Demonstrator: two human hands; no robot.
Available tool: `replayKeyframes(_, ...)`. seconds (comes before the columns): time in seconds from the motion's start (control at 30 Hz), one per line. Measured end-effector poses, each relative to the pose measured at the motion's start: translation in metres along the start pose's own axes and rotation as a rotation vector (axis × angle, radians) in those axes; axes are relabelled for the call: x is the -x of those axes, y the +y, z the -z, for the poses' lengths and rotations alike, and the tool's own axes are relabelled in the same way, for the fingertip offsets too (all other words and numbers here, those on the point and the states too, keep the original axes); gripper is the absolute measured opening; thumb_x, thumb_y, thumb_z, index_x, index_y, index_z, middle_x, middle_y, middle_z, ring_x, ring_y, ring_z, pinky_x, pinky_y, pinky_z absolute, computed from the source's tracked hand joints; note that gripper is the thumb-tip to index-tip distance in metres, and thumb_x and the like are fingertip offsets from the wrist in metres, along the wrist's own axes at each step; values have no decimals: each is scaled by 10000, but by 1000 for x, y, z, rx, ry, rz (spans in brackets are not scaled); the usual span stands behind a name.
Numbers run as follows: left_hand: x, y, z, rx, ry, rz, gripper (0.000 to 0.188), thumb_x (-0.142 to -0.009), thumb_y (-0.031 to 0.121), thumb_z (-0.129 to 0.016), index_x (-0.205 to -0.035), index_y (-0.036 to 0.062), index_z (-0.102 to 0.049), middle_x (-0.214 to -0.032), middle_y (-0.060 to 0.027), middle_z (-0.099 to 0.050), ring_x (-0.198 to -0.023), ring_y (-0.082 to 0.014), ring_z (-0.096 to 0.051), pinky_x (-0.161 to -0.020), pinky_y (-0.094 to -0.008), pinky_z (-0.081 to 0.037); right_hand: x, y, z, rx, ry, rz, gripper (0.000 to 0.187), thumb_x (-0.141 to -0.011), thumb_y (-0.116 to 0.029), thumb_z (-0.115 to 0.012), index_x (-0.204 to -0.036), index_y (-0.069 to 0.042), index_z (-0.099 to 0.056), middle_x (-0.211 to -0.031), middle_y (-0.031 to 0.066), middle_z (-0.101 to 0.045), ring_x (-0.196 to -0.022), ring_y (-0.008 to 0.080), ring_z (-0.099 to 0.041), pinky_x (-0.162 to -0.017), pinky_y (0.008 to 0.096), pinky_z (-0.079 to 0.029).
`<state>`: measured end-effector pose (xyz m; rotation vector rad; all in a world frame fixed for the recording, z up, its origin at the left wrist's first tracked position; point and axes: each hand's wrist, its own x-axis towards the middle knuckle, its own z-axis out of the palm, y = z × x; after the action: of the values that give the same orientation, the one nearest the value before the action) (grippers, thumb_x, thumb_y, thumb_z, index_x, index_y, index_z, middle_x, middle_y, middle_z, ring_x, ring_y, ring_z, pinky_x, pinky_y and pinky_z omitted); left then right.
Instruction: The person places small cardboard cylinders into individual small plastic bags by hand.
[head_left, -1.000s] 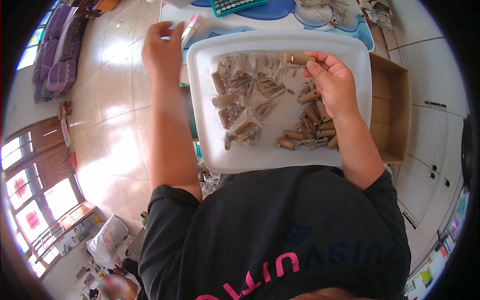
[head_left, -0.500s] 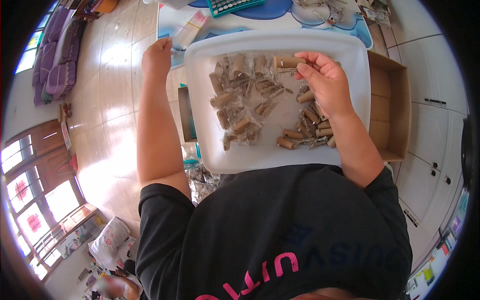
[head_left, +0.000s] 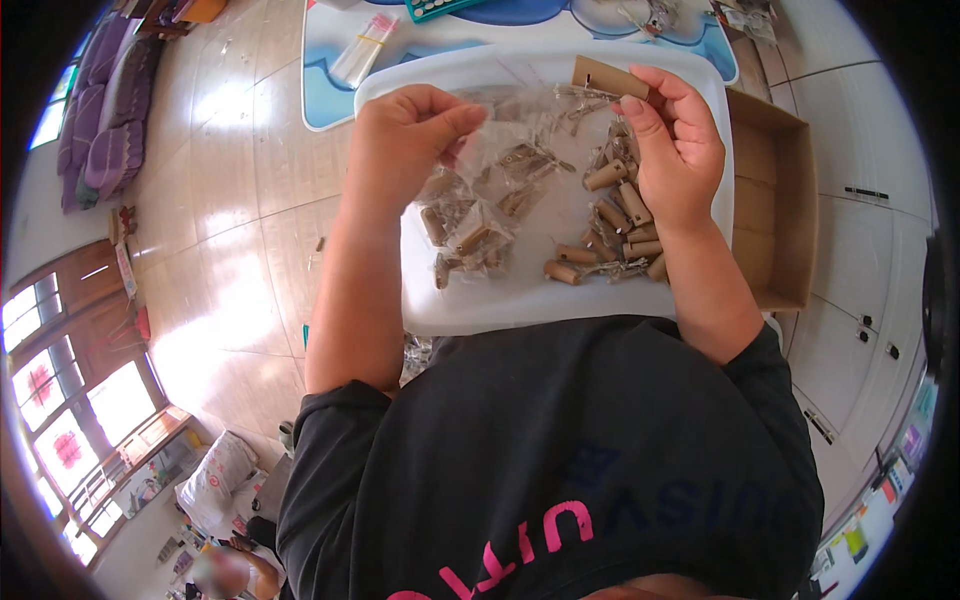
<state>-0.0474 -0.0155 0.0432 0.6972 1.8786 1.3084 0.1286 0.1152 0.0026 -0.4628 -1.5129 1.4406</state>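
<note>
Brown cylinder: long axis slopes down rightward; right hand grips; left hand pinches clear bag leftward.

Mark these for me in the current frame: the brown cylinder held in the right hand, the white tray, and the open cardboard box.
Held brown cylinder (head_left: pixel 606 77), head view: middle of its side.
White tray (head_left: pixel 510 308), head view: bare surface near the person.
Open cardboard box (head_left: pixel 768 205), head view: its inner surface.
</note>
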Motion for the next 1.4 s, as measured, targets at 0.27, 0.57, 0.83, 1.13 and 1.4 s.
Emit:
replayKeyframes(0.27, 2, -24, -6, -674, -6, -399, 118, -782, 126, -622, -875, 64, -661, -816, -52, -634, -727, -206, -600, -642, -316, -475, -4, 4, 11, 42, -18, -34, 250, -842, -13, -583, -1085, 25, -542, -924, 48, -590, -820, 93, -552, -758, 217, -460)
replayKeyframes(0.57, -1, -25, -1, -1060, 421, -498, 190, -801, 157, -577, -976, 123, -641, -904, -58, -631, -819, -271, -596, -676, -354, -476, 0, 8, 9, 129, -88, -34, 265, -845, -5, -573, -1102, 42, -528, -956, 63, -576, -841, 105, -539, -786, 255, -489)
replayKeyframes(0.83, 6, -10, -6, -163, 129, 40, 189, -779, 168, -676, -837, -10, -652, -676, -31, -622, -635, -69, -547, -606, -208, -440, 3, 5, 3, 165, -43, 32, 219, -815, -13, -621, -1032, -15, -594, -807, -8, -587, -714, 51, -515, -661, 171, -423)
replayKeyframes(1.13, 7, -10, -8, -9, -33, 58, 131, -747, 96, -703, -796, -16, -657, -671, -11, -605, -593, -60, -515, -549, -196, -428, 2, 4, 3, 268, -58, 121, 216, -797, -15, -636, -1010, -24, -602, -783, 25, -601, -686, 74, -532, -627, 196, -441)
replayKeyframes(1.4, 12, -7, -13, -8, -96, 30, 145, -728, 96, -721, -801, -13, -660, -655, -14, -603, -586, -57, -509, -546, -195, -424, 6, 3, 5, 373, -190, 123, 238, -819, 23, -606, -1055, 15, -581, -884, 8, -583, -772, 55, -516, -709, 170, -425)
